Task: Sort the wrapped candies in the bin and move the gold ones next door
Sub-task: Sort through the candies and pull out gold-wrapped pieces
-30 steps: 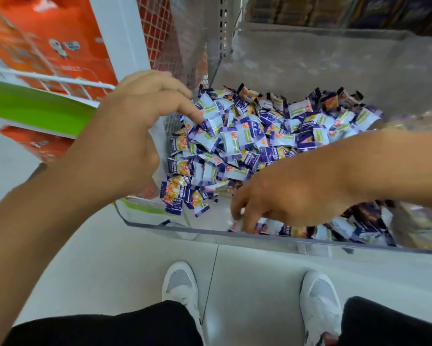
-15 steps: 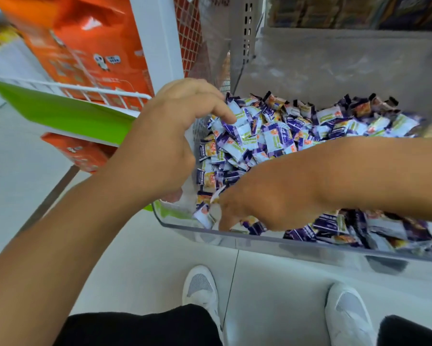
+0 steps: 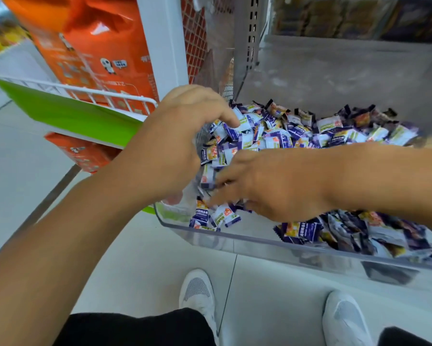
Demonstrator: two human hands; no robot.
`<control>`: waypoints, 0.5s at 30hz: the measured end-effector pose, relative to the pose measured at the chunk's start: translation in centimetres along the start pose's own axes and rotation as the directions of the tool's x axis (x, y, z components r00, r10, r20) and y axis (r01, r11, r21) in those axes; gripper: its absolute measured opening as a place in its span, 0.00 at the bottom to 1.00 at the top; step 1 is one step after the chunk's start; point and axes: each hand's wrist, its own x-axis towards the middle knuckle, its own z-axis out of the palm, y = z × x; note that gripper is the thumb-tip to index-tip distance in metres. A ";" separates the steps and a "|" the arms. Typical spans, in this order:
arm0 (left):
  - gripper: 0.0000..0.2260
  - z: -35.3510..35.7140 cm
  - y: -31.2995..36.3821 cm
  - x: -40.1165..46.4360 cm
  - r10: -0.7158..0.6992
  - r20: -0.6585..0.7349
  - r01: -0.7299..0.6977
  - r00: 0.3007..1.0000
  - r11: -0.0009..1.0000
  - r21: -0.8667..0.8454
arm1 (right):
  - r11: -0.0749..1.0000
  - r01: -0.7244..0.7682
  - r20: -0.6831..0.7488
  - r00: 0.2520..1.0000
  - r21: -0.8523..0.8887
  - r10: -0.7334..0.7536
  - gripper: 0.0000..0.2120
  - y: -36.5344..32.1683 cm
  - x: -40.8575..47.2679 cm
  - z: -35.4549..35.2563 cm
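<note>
A: Where are the candies (image 3: 279,136)?
B: Heaped in the clear bin (image 3: 234,239), purple and white wrappers mostly.
A: The right hand (image 3: 272,186)?
B: Fingers spread loose, fingertips down among wrappers at the bin's left end.
A: Left hand (image 3: 175,143)?
B: Curled above that corner; whether it holds anything, I cannot tell.

Clear bin (image 3: 247,242): 1. Wrapped candies (image 3: 279,136): one heap, too many to count, mostly purple-and-white. Hands: 2, left hand (image 3: 175,143) and right hand (image 3: 272,188). White shoes: 2, left shoe (image 3: 197,293) and right shoe (image 3: 344,318). Orange boxes (image 3: 90,46): 2, far left
</note>
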 end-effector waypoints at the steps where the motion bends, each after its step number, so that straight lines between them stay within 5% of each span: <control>1: 0.34 0.0 0.0 0.0 0.009 0.008 -0.010 1.000 1.000 0.019 | 0.996 -0.038 0.047 0.998 -0.080 0.042 0.31 -0.1 0.4 0.5; 3: 0.33 0.0 -0.1 0.1 0.024 0.020 -0.025 1.000 0.998 0.050 | 0.994 0.008 0.105 0.994 -0.111 0.004 0.29 -0.3 0.1 1.3; 6: 0.30 0.2 -0.2 0.1 0.014 0.016 -0.015 1.000 0.997 0.073 | 0.977 0.022 0.204 0.977 0.210 -0.066 0.17 -0.5 -2.8 2.8; 8: 0.29 0.2 -0.2 0.1 0.022 0.025 -0.024 0.999 0.997 0.072 | 0.928 0.069 0.061 0.993 0.367 -0.098 0.24 0.2 -5.8 1.8; 11: 0.27 0.1 -0.1 0.2 0.030 0.068 -0.037 0.997 0.994 0.100 | 0.846 -0.044 -0.020 0.998 0.531 0.064 0.11 1.7 -6.8 -1.4; 13: 0.23 0.1 0.0 0.1 0.016 0.098 -0.033 0.995 0.985 0.171 | 0.911 -0.094 -0.206 0.960 0.401 0.190 0.16 2.3 -4.5 -2.2; 15: 0.19 0.1 0.1 0.0 0.028 0.139 -0.069 0.990 0.951 0.300 | 0.971 -0.225 -0.190 0.953 0.075 0.235 0.29 1.5 -2.1 -1.8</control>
